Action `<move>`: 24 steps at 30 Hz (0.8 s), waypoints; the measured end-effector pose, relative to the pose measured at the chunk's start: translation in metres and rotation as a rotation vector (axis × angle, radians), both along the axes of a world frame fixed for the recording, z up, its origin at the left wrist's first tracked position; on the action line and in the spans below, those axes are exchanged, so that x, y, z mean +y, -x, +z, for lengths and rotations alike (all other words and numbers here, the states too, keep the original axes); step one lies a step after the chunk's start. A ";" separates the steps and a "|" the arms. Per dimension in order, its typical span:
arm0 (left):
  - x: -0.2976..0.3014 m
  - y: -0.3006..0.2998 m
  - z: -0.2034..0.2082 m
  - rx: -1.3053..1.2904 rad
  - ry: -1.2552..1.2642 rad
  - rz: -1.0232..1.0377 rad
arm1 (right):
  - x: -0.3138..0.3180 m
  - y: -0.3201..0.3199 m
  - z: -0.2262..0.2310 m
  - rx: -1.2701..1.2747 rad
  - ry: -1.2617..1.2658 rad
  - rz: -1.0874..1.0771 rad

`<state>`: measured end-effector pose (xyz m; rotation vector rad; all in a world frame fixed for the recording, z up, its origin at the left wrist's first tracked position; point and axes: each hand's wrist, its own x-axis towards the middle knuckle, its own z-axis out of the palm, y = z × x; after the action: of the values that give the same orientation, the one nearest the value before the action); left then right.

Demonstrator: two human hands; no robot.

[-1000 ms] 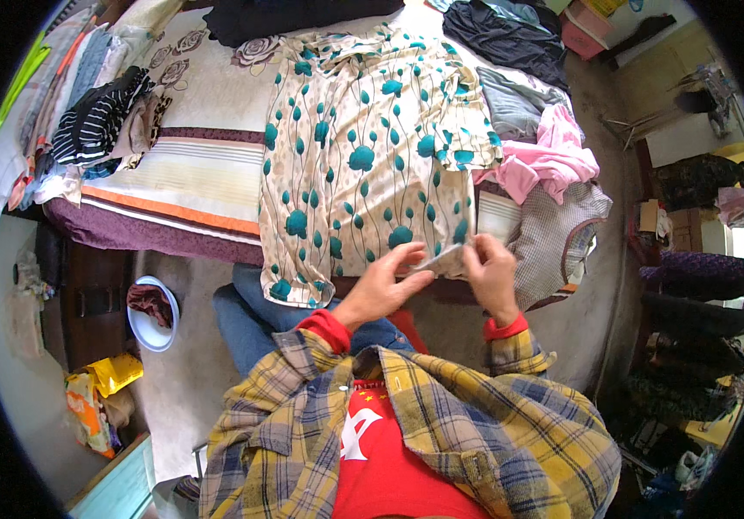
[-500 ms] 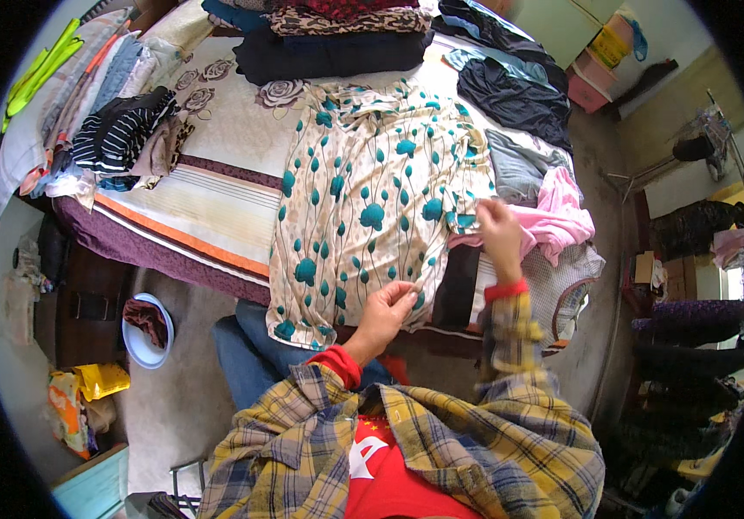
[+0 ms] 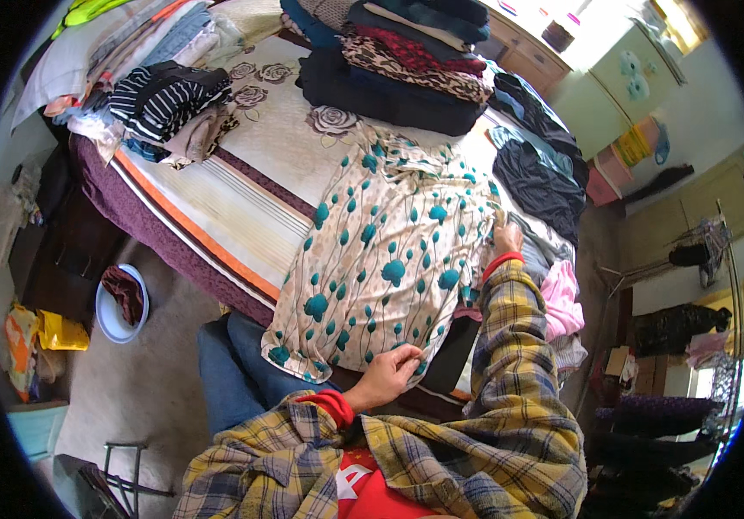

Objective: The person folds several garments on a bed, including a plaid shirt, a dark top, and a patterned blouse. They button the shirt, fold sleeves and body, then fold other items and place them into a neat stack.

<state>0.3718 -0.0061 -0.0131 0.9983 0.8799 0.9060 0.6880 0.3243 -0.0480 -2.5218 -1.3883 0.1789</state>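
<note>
A cream short-sleeved top (image 3: 363, 285) with teal flowers on thin dark stems lies spread on the bed, its neckline pointing away from me. My left hand (image 3: 389, 377) pinches the lower right corner of its hem between thumb and fingers. Further up, at the right edge near the sleeve, my right hand (image 3: 505, 236) has its fingers closed on the fabric. Part of that grip is hidden behind the hand. The lower left hem hangs over the bed's near edge, by my blue-jeaned leg (image 3: 223, 368).
Beyond the top is a stack of folded dark clothes (image 3: 389, 91). A striped garment (image 3: 164, 99) and other clothes pile up at the left. Dark clothing (image 3: 541, 182) and a pink garment (image 3: 562, 298) lie at right. A blue basin (image 3: 136, 322) stands on the floor.
My right hand has moved up and away, from beside the sleeve opening to the top's upper right edge. The left hand still pinches the hem. The view has turned and shifted.
</note>
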 end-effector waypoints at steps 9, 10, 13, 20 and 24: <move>0.003 0.022 -0.007 -0.033 0.034 0.068 | 0.035 0.042 0.075 0.531 -0.614 0.340; 0.002 0.026 -0.008 -0.058 0.010 0.094 | 0.044 0.057 0.086 0.429 -0.615 0.416; -0.003 0.037 -0.012 -0.054 -0.061 0.173 | 0.070 0.106 0.101 0.344 -0.582 0.527; -0.012 0.060 -0.021 -0.040 0.061 0.212 | 0.081 0.236 0.070 0.430 -0.279 0.693; -0.015 0.075 -0.025 -0.045 0.201 0.171 | 0.053 0.266 0.053 0.365 -0.247 0.715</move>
<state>0.2969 -0.0212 -0.0384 0.7353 1.0080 0.9596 0.4224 0.3778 0.0052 -1.6047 -1.9310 0.5273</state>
